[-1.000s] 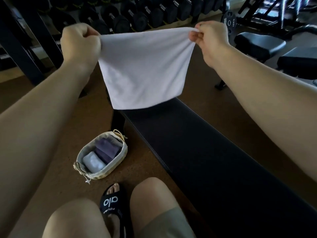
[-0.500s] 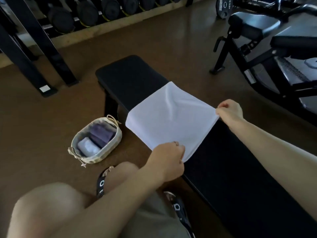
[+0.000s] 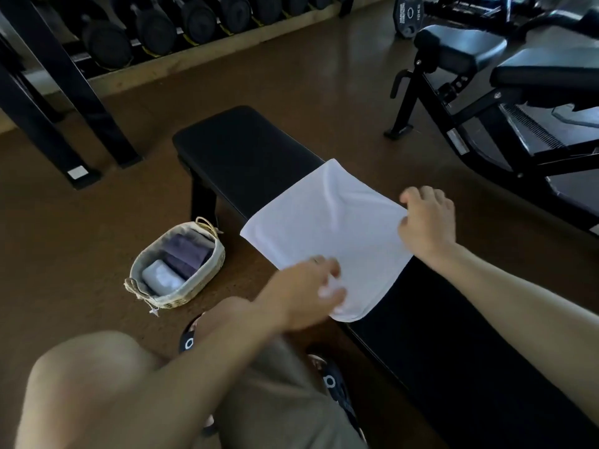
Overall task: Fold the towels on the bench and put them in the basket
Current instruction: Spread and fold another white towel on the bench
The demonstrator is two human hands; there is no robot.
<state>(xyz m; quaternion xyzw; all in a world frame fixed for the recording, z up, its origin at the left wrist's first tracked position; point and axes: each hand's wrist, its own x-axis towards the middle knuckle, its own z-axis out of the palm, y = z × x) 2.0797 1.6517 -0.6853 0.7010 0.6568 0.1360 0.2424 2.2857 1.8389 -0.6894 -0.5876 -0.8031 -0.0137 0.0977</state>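
Note:
A white towel (image 3: 330, 228) lies spread flat across the black bench (image 3: 246, 150), its near edge hanging slightly over the side. My left hand (image 3: 304, 293) is blurred over the towel's near corner, fingers extended and touching the cloth. My right hand (image 3: 428, 222) sits at the towel's right corner with fingers loosely spread, not gripping it. On the floor left of the bench stands the woven basket (image 3: 210, 264), holding a folded purple towel (image 3: 186, 254) and a folded pale towel (image 3: 162, 281).
My knees and black sandals (image 3: 189, 335) are between basket and bench. A dumbbell rack (image 3: 162, 34) with black uprights lines the back wall. Another padded bench machine (image 3: 470, 59) stands at the right. Brown floor surrounds the bench.
The towel came down from held-up in the air to lying flat on the bench. Both hands have loosened from its corners, and the left hand is moving over the near corner.

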